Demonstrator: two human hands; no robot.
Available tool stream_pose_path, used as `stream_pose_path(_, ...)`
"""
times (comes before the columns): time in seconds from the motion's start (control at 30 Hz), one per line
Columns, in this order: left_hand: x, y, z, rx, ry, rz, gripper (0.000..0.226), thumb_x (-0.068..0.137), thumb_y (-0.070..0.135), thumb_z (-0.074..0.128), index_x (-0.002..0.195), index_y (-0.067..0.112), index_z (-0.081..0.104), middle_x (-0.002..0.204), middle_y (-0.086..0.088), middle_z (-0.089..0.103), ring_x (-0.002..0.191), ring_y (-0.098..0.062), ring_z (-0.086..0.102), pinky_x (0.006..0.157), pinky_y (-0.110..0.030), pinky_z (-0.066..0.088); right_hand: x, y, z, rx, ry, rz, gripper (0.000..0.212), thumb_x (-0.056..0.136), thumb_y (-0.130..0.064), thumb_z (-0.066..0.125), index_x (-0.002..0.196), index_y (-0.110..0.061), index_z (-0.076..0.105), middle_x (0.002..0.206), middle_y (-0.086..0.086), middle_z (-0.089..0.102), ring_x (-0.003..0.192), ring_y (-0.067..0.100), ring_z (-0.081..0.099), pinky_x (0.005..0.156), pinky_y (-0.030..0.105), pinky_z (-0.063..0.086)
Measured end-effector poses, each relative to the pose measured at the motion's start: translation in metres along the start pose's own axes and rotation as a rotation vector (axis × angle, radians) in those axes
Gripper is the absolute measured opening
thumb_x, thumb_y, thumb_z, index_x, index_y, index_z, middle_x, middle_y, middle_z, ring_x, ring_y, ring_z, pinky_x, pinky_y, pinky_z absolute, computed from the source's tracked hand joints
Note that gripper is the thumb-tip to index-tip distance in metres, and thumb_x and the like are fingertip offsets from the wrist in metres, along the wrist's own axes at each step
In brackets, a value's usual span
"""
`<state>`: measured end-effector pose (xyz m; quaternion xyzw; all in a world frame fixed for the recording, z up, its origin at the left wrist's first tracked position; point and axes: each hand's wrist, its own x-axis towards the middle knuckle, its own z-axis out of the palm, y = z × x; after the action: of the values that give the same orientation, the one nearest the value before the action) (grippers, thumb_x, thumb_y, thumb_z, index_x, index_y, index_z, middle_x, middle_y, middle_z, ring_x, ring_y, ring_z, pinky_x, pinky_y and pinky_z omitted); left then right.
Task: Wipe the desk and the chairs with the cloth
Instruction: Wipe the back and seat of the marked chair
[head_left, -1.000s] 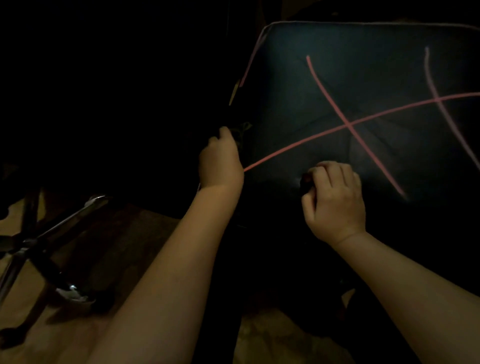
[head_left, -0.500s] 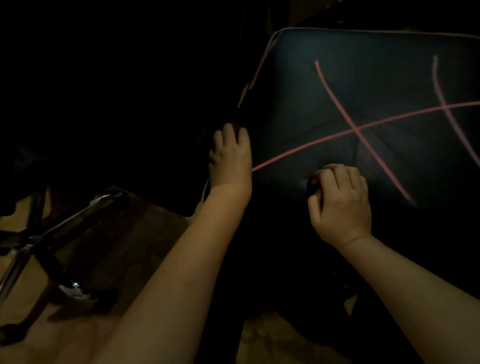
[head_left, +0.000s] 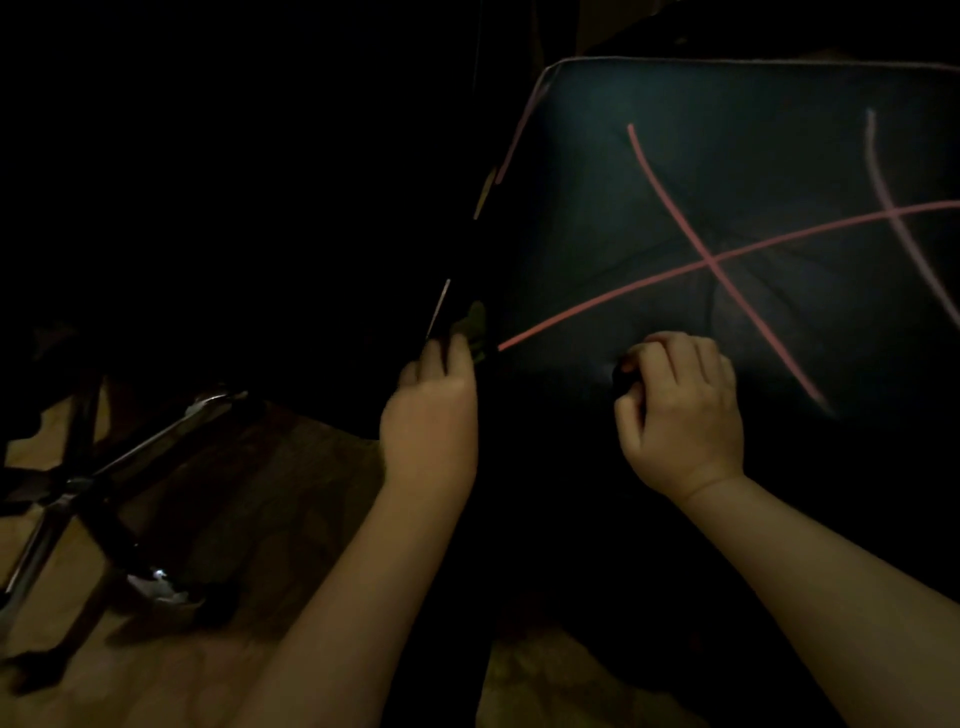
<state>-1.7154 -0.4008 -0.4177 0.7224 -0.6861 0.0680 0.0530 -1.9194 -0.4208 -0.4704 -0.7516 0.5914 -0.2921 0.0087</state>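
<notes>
Newbie: cloth (head_left: 621, 374) moved lately?
Regular: barely. Right hand (head_left: 680, 410) stays curled tight on that dark wad, near part of the chair seat (head_left: 727, 171). Left hand (head_left: 431, 415) shifted along the seat's left edge, grip too dark to tell. Reads as a regrip, seat mostly left to do.

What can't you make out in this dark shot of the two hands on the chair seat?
Head view, all very dark:
- The dark lump the right hand grips: too dark to name.
- Fingertips of the left hand: lost in shadow at the seat edge, by a greenish scrap.
- The seat's right side: cut off by the frame.
- The chair base: partly cut off at left.
</notes>
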Motion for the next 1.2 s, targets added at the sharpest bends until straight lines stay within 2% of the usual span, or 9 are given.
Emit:
stream_pose_path(0.07,-0.01,-0.011,-0.002,-0.006,-0.022,-0.037,0.043,0.067,-0.002,0.083,0.107,0.0,0.068,0.083,-0.019,0.069,0.06,-0.031,0.067,0.046,-0.031,0.051,0.0,0.0,0.0,0.001,0.002,0.0,0.027,0.072,-0.019,0.048,0.091,-0.004,0.06,0.1,0.018,0.059,0.093,0.03,0.043,0.08,0.038,0.032)
stream_pose_path(0.2,0.001,-0.002,-0.001,0.053,-0.098,-0.071,0.036,0.066,0.001,0.085,0.098,0.002,0.068,0.074,-0.015,0.066,0.057,-0.028,0.065,0.043,-0.03,0.049,0.001,-0.001,0.0,0.0,-0.004,0.0,0.027,0.072,-0.02,0.048,0.091,-0.004,0.059,0.1,0.019,0.059,0.093,0.03,0.042,0.08,0.038,0.032)
stream_pose_path(0.33,0.061,0.019,0.004,0.147,-0.159,-0.176,0.029,0.097,0.006,0.052,0.126,0.008,0.05,0.113,-0.014,0.061,0.101,-0.029,0.063,0.073,-0.035,0.052,0.003,-0.002,0.001,0.013,-0.001,0.014,0.026,0.072,-0.02,0.047,0.089,-0.005,0.059,0.099,0.017,0.058,0.092,0.029,0.042,0.079,0.037,0.031)
stream_pose_path(0.4,0.086,0.026,0.013,0.169,-0.123,-0.15,0.032,0.098,0.002,0.042,0.129,0.007,0.046,0.119,-0.016,0.058,0.107,-0.031,0.059,0.079,-0.037,0.05,0.002,-0.004,0.002,0.011,0.011,0.026,0.025,0.072,-0.02,0.047,0.088,-0.005,0.059,0.098,0.016,0.058,0.092,0.029,0.043,0.079,0.036,0.031)
stream_pose_path(0.63,0.064,0.029,0.001,0.14,-0.255,-0.152,0.048,0.092,0.005,0.056,0.137,0.009,0.04,0.13,-0.015,0.051,0.12,-0.031,0.049,0.087,-0.035,0.048,0.002,-0.008,0.003,-0.004,-0.015,0.046,0.027,0.072,-0.021,0.047,0.09,-0.007,0.06,0.099,0.015,0.058,0.093,0.027,0.043,0.081,0.036,0.031)
stream_pose_path(0.77,0.004,0.008,-0.007,0.124,-0.152,-0.045,0.031,0.076,0.009,0.077,0.106,0.007,0.067,0.093,-0.014,0.067,0.083,-0.031,0.065,0.061,-0.034,0.054,0.001,-0.006,0.001,-0.009,-0.014,0.035,0.027,0.071,-0.021,0.048,0.09,-0.006,0.059,0.099,0.016,0.058,0.092,0.028,0.042,0.08,0.037,0.032)
stream_pose_path(0.9,-0.002,0.005,0.005,-0.056,-0.069,-0.039,0.035,0.075,0.004,0.074,0.109,0.006,0.068,0.095,-0.015,0.068,0.083,-0.033,0.065,0.061,-0.037,0.056,0.0,-0.002,-0.002,-0.01,-0.016,0.012,0.028,0.072,-0.021,0.047,0.091,-0.005,0.059,0.1,0.018,0.059,0.092,0.03,0.042,0.08,0.039,0.032)
stream_pose_path(1.03,0.058,0.02,0.022,-0.073,0.015,0.028,0.029,0.069,-0.007,0.072,0.095,0.004,0.07,0.084,-0.016,0.067,0.074,-0.036,0.065,0.057,-0.036,0.053,0.001,0.0,-0.003,-0.007,-0.024,0.009,0.029,0.073,-0.022,0.047,0.092,-0.004,0.06,0.1,0.017,0.059,0.093,0.029,0.043,0.081,0.038,0.033)
stream_pose_path(1.2,0.157,0.043,0.029,-0.113,-0.015,-0.091,0.031,0.098,0.003,0.042,0.123,0.009,0.059,0.113,-0.015,0.064,0.105,-0.033,0.061,0.081,-0.038,0.049,0.001,0.005,0.001,-0.018,-0.033,-0.006,0.034,0.072,-0.024,0.046,0.093,-0.003,0.064,0.1,0.018,0.061,0.095,0.029,0.045,0.082,0.038,0.034)
